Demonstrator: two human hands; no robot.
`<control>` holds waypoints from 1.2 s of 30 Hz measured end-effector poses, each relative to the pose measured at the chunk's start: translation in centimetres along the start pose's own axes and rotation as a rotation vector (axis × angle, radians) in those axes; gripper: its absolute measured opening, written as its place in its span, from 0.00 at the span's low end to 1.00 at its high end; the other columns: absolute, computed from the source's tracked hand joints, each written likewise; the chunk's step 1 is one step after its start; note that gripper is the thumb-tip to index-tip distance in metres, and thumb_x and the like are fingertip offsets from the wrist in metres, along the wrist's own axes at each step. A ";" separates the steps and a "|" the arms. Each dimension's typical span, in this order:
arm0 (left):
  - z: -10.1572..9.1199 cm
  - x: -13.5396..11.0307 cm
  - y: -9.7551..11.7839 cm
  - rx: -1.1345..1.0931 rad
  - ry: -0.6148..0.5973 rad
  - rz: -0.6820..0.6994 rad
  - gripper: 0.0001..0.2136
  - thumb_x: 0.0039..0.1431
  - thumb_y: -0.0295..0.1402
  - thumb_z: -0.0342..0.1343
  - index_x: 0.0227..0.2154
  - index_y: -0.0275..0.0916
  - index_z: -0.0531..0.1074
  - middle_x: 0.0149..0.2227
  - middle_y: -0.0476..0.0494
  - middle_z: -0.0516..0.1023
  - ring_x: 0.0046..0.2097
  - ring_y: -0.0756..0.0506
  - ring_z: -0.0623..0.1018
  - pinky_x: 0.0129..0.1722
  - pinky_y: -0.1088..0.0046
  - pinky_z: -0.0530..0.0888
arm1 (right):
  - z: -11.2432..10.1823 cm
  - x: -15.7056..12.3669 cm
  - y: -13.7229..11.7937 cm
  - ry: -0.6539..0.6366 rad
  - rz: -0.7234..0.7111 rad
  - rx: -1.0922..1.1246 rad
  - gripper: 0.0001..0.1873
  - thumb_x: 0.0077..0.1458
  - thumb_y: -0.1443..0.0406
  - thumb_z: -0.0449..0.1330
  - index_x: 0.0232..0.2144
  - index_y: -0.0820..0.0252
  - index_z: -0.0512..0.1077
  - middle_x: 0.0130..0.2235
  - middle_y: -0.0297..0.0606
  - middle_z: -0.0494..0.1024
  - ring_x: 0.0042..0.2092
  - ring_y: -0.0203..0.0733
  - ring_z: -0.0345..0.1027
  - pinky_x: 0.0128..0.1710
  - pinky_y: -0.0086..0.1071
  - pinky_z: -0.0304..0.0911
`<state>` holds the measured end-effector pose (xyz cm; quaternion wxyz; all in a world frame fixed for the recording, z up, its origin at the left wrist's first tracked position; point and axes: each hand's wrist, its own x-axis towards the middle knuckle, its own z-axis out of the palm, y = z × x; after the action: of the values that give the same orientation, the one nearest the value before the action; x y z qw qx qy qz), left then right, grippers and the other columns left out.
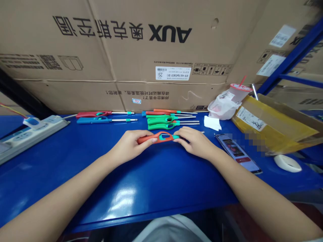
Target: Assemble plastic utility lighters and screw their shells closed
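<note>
An orange long-nosed gas lighter point(148, 138) with a green trigger area lies level between my two hands, above the blue table. My left hand point(131, 144) is closed round its handle, thumb along the near side. At the nozzle end, my right hand point(193, 141) pinches the green collar; most of the metal tube is hidden behind the fingers. Just beyond my hands lies a group of lighters, among them a green lighter point(158, 126) and an orange lighter point(166, 110). Further left, a red lighter point(93, 114) and a blue lighter point(94, 120) lie side by side.
A white power strip point(32, 136) runs along the left. To the right are a phone point(238, 153), a white mouse point(287, 163), folded white paper point(212, 123), a bagged drink cup point(238, 92) and a yellow-wrapped carton point(275, 124). Large cardboard point(113, 70) walls the back.
</note>
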<state>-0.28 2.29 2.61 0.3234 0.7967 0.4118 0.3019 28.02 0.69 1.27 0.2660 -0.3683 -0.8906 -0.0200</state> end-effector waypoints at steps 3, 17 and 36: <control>-0.5 -0.1 -0.1 0.219 -0.026 0.209 0.18 0.67 0.46 0.56 0.49 0.40 0.80 0.45 0.43 0.84 0.44 0.43 0.80 0.46 0.71 0.71 | 0.2 0.1 0.0 0.026 0.066 0.014 0.06 0.66 0.64 0.60 0.43 0.60 0.75 0.42 0.45 0.82 0.46 0.48 0.76 0.46 0.39 0.71; 0.1 -0.1 -1.2 0.177 0.003 0.200 0.20 0.67 0.46 0.57 0.53 0.38 0.78 0.48 0.38 0.79 0.47 0.41 0.80 0.48 0.67 0.76 | -0.1 0.0 0.4 -0.044 0.086 0.032 0.10 0.69 0.61 0.57 0.43 0.59 0.77 0.42 0.44 0.81 0.45 0.47 0.73 0.47 0.40 0.70; 1.4 -0.4 -1.4 -0.018 0.005 0.103 0.20 0.64 0.45 0.60 0.50 0.36 0.80 0.48 0.36 0.80 0.48 0.40 0.81 0.50 0.64 0.76 | -0.3 -0.3 0.3 -0.108 0.067 -0.118 0.13 0.70 0.61 0.53 0.42 0.61 0.76 0.37 0.44 0.80 0.41 0.48 0.72 0.41 0.38 0.64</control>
<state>-0.08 2.22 0.60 0.3138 0.8130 0.3684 0.3238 28.48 0.63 1.36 0.1960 -0.4135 -0.8881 -0.0434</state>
